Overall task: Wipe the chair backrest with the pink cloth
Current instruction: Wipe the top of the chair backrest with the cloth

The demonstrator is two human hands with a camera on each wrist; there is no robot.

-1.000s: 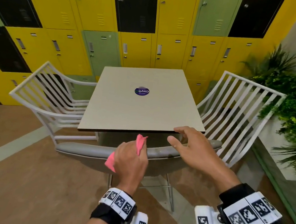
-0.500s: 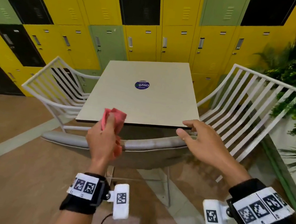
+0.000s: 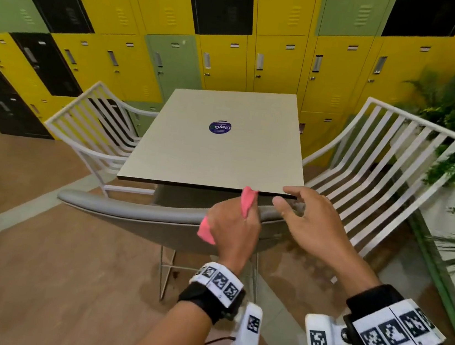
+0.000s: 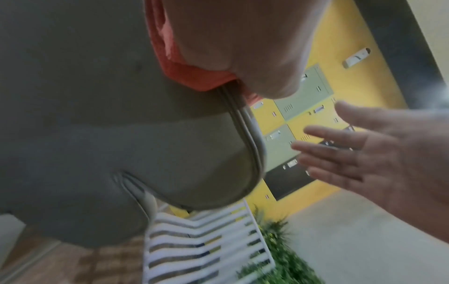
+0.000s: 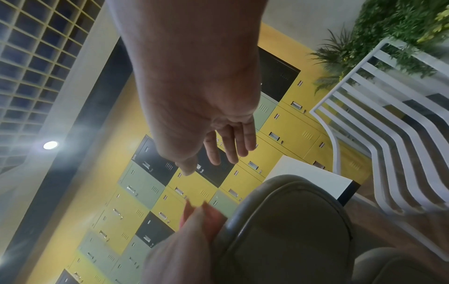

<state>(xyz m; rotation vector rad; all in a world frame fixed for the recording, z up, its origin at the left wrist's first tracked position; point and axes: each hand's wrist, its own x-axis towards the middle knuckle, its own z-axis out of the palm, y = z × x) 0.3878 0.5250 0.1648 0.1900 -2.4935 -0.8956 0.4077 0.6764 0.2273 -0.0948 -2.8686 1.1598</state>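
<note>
Grey chair backrest stands at the near edge of the counter. Left hand grip clamped on pink cloth, pressed at the backrest's top rim. Right hand fingers apart, holding nothing. Risk: bunched cloth, so little contact and missed patches

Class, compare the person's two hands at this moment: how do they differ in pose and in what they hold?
The left hand is curled around the pink cloth; the right hand holds nothing. The left hand presses the cloth on the grey chair backrest; the right hand's fingers are spread, hovering by its end. Both wear marker wristbands.
</note>
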